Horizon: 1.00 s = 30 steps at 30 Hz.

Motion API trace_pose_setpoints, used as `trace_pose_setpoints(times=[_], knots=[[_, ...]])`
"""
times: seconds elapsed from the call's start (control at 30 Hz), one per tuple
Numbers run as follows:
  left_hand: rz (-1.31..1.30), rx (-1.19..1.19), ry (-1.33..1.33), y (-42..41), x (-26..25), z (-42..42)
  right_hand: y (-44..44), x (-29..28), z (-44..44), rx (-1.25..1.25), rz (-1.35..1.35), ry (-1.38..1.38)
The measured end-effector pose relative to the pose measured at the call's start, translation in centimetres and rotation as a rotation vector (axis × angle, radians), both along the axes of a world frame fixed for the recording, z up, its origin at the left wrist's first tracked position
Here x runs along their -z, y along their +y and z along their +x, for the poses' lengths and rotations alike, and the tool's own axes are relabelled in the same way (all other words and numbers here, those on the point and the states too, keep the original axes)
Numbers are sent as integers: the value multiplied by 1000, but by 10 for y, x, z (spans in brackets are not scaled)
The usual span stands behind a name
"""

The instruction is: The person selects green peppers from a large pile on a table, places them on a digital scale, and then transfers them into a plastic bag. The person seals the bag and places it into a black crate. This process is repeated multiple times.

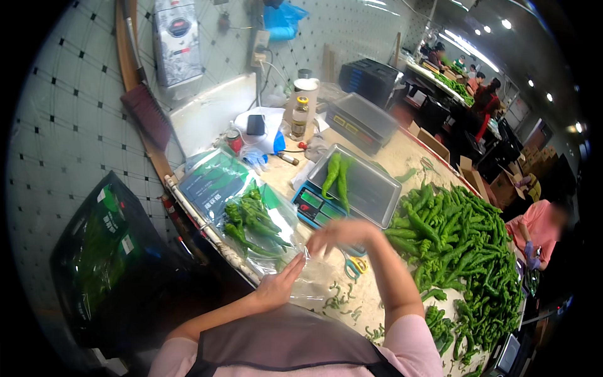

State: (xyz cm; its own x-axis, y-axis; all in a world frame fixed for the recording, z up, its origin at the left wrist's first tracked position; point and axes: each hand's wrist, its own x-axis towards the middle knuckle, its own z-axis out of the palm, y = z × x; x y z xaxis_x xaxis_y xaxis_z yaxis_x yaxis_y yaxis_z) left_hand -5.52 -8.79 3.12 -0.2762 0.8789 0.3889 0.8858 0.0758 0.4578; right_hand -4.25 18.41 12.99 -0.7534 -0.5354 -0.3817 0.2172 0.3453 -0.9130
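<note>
My left hand [277, 286] pinches the mouth of a clear printed plastic bag [287, 212], which lies on the table with several green peppers [254, 217] inside. My right hand [346, 234], blurred, hovers at the front of the digital scale [372, 188], its fingertips close to the bag's mouth. Whether those fingers hold the film is unclear. Two long green peppers [338, 174] rest on the scale's metal pan. Below my right hand lie scissors [354, 266] with teal and yellow handles. A large heap of green peppers [457, 245] covers the table's right side.
More flat printed bags [212, 181] lie at the left edge. A black crate [61, 264] holding filled bags stands below. Behind are a phone [256, 125], a glass bottle [299, 118] and a lidded plastic box [360, 122]. A gloved co-worker [537, 235] is at right.
</note>
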Motion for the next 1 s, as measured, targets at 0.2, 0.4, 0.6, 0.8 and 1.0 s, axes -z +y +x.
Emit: trace_pose_setpoints(times=[0.2, 0.4, 0.6, 0.8, 1.0], knots=[[-103, 53, 27, 10, 3, -2, 145, 85, -76, 1420, 667, 443], [-47, 32, 3, 8, 4, -5, 74, 92, -124, 1323, 968, 26], [-41, 34, 12, 11, 4, -6, 115, 127, -105, 1256, 673, 284], [-56, 38, 13, 12, 2, -4, 76, 60, 9, 1034, -286, 321], [-51, 59, -13, 10, -1, 1, 32, 48, 97, 933, -427, 316]])
